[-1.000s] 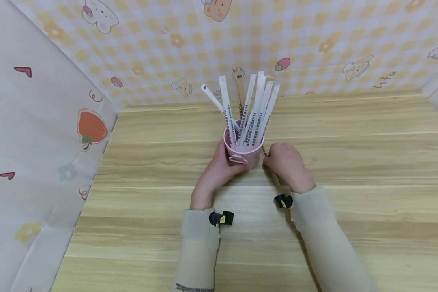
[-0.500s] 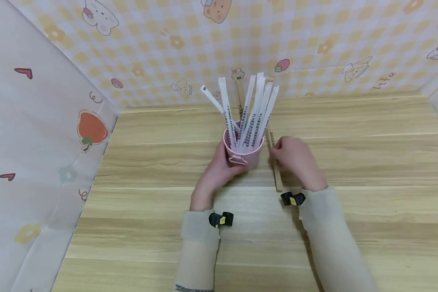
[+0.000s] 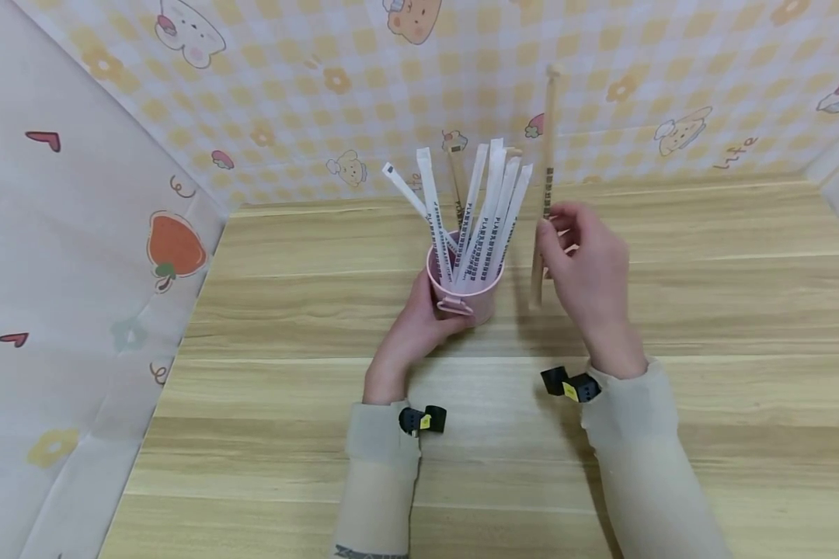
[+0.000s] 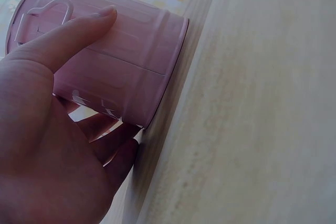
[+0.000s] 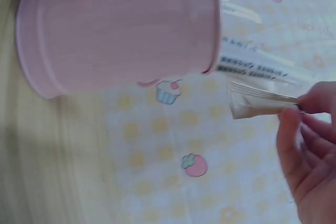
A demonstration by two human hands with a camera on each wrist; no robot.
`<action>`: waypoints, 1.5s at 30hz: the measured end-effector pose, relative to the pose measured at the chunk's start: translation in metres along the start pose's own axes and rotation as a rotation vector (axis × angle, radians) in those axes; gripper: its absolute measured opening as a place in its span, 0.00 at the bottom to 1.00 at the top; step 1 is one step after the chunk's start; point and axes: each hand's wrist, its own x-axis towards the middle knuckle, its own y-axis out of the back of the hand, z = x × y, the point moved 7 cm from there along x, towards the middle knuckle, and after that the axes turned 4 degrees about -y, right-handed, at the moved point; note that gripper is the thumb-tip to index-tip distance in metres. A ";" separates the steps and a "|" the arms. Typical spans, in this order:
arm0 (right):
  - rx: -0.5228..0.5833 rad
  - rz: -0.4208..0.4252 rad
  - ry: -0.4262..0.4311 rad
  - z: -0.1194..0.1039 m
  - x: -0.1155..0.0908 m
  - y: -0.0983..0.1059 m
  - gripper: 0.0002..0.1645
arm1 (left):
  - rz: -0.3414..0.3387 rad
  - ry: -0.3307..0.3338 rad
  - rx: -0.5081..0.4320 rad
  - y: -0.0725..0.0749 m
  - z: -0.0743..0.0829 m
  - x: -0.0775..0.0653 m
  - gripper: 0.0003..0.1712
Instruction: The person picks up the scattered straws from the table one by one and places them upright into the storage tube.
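Observation:
A pink metal bucket (image 3: 481, 304) with a small wire handle stands upright on the table. My left hand (image 3: 419, 330) grips it around the side, the thumb across its front in the left wrist view. Several paper-wrapped straws (image 3: 492, 210) lean in the bucket, mostly white, with printed lettering; a brown one (image 3: 458, 175) is at the back. To the right of the bucket, my right hand (image 3: 590, 264) pinches a brown paper-wrapped straw (image 3: 548, 147), held nearly upright. In the right wrist view, its flat crimped lower end (image 5: 249, 103) points toward the bucket's rim.
The wood-grain table (image 3: 287, 310) stretches out on both sides of the bucket. Behind it rises a yellow checked backdrop (image 3: 287, 93) with cartoon prints, and a white printed sheet (image 3: 98, 272) hangs at the left.
My right hand has lifted the brown wrapped straw off the table, moving up and away, and the straw now stands nearly upright. The left hand and bucket have stayed in place.

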 end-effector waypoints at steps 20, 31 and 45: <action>0.339 0.142 0.275 -0.045 -0.015 0.015 0.15 | 0.001 -0.007 0.002 0.001 0.002 0.000 0.59; 0.080 -0.040 0.212 -0.035 -0.014 -0.014 0.12 | 0.013 0.007 0.009 0.001 0.000 -0.002 0.58; -0.109 -0.191 0.156 -0.019 -0.013 -0.034 0.08 | 0.013 0.039 0.032 0.002 0.000 -0.002 0.59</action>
